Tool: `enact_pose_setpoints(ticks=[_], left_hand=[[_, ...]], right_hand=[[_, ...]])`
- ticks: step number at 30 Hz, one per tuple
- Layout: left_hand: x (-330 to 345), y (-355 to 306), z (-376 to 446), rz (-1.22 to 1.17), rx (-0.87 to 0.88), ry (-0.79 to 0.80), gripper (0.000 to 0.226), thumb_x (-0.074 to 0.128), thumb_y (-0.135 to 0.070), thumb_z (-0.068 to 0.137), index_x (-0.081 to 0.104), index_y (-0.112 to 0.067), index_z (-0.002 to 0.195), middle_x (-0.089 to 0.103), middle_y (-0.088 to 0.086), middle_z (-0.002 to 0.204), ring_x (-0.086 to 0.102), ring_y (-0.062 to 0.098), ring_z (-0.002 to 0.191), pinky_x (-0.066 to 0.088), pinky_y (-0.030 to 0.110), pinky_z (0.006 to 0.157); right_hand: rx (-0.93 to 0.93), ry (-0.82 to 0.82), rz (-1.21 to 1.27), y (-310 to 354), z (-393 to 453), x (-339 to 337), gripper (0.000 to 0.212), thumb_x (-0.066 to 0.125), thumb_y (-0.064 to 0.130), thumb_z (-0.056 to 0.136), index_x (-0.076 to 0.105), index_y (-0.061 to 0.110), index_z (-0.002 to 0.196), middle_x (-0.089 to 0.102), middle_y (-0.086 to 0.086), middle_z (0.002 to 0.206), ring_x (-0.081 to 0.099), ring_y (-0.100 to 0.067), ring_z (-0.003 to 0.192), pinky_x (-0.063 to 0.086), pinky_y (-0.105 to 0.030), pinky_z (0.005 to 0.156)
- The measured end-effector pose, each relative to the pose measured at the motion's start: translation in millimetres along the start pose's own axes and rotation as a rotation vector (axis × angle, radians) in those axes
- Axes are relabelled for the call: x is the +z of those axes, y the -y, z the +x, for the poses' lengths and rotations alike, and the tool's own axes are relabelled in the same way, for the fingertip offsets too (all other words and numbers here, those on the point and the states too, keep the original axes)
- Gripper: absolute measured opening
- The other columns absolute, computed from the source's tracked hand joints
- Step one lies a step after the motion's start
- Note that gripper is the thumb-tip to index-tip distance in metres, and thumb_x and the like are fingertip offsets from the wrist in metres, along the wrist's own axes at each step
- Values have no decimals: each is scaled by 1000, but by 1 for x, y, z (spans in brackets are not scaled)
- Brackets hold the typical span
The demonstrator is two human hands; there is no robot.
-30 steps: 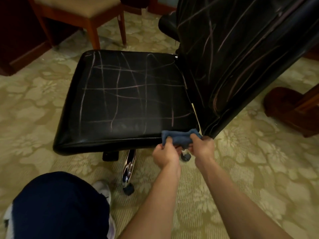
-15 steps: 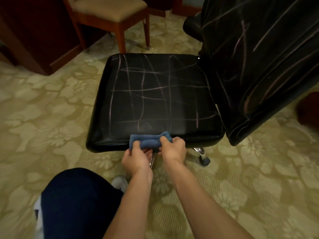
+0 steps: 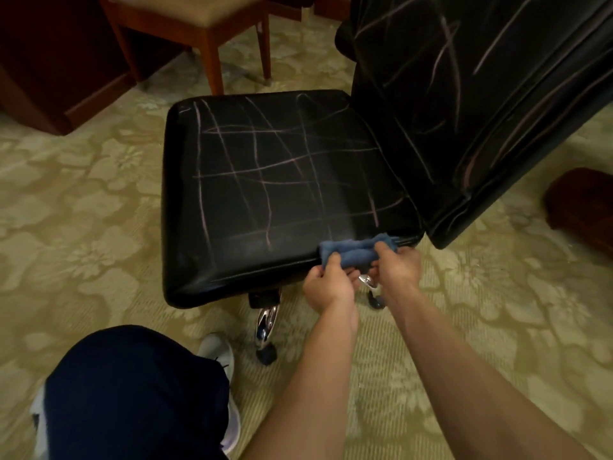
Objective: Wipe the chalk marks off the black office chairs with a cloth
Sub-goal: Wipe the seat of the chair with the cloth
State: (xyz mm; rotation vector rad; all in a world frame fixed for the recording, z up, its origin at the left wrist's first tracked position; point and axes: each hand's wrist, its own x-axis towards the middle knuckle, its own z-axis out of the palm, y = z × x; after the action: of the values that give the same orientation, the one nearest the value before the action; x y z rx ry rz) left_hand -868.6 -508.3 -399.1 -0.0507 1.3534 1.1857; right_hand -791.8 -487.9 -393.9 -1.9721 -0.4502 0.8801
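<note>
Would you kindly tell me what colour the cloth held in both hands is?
Blue. The cloth shows best in the head view, against the black seat.

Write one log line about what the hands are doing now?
left hand: grips blue cloth | right hand: grips cloth | cloth: at seat near edge | chalk marks: on seat and backrest

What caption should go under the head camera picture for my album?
Both hands, left hand and right hand, grip a blue cloth at the near edge of a chalk-scribbled black chair seat.
</note>
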Motion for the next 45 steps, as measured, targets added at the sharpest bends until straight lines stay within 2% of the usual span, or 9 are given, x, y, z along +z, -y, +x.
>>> enact_pose_setpoints(ticks=[9, 12, 14, 16, 18, 26, 33, 38, 45], left_hand=[[-80, -37, 2, 33, 229, -203, 16, 67, -21, 93, 70, -8, 85, 72, 7, 66, 68, 21, 64, 53, 31, 59], [-122, -57, 10, 86, 399, -366, 21, 67, -20, 92, 63, -8, 75, 63, 5, 63, 58, 20, 62, 47, 21, 55], [-147, -68, 19, 249, 498, -478, 22, 66, -32, 92, 62, -14, 79, 63, 2, 76, 59, 16, 72, 48, 19, 63], [-161, -75, 31, 418, 556, -543, 26, 66, -49, 88, 60, -25, 79, 64, 5, 108, 60, 23, 103, 51, 36, 90], [-161, -80, 35, 470, 594, -514, 23, 66, -43, 91, 54, -30, 77, 48, 3, 139, 49, 26, 125, 43, 45, 106], [-141, -58, 28, 511, 647, -485, 25, 60, -33, 96, 65, -9, 96, 26, 4, 158, 34, 26, 141, 28, 32, 112], [-141, -42, 5, 605, 589, -449, 29, 68, -34, 92, 70, -6, 101, 35, 9, 146, 43, 29, 129, 33, 33, 106], [-154, -54, -2, 638, 558, -422, 25, 64, -37, 94, 58, -22, 75, 47, 5, 131, 49, 23, 118, 34, 28, 94], [-172, -53, -3, 761, 625, -376, 35, 60, -56, 88, 56, -23, 75, 52, -4, 112, 51, 21, 111, 44, 37, 99]], right_hand=[[23, 152, 64, -21, -69, 62, 19, 66, 25, 89, 58, 9, 81, 67, -12, 70, 64, -22, 55, 58, -39, 64], [23, 250, 11, -32, -105, 90, 22, 69, 31, 83, 62, 10, 86, 72, -13, 79, 70, -26, 64, 61, -40, 67], [12, 300, -26, -39, -123, 102, 20, 68, 31, 85, 62, 12, 88, 72, -9, 79, 70, -20, 62, 60, -36, 65], [-4, 326, -57, -42, -132, 110, 18, 66, 35, 86, 60, 18, 85, 71, -4, 80, 70, -20, 67, 61, -41, 71], [-29, 335, -90, -41, -132, 113, 18, 66, 38, 85, 60, 21, 83, 71, -2, 79, 71, -21, 70, 60, -43, 73], [-64, 317, -128, -35, -108, 93, 19, 68, 39, 85, 59, 23, 78, 70, 1, 77, 70, -18, 70, 61, -44, 71], [-109, 274, -129, -39, -96, 71, 17, 67, 36, 84, 59, 21, 82, 70, -4, 79, 70, -24, 71, 60, -46, 74], [-192, 359, -190, -40, -106, 65, 16, 65, 36, 88, 56, 24, 82, 71, -3, 81, 71, -22, 71, 60, -44, 73], [-360, 525, -252, -42, -105, 46, 32, 72, 46, 80, 49, 29, 94, 68, 1, 83, 70, -18, 76, 59, -47, 74]])
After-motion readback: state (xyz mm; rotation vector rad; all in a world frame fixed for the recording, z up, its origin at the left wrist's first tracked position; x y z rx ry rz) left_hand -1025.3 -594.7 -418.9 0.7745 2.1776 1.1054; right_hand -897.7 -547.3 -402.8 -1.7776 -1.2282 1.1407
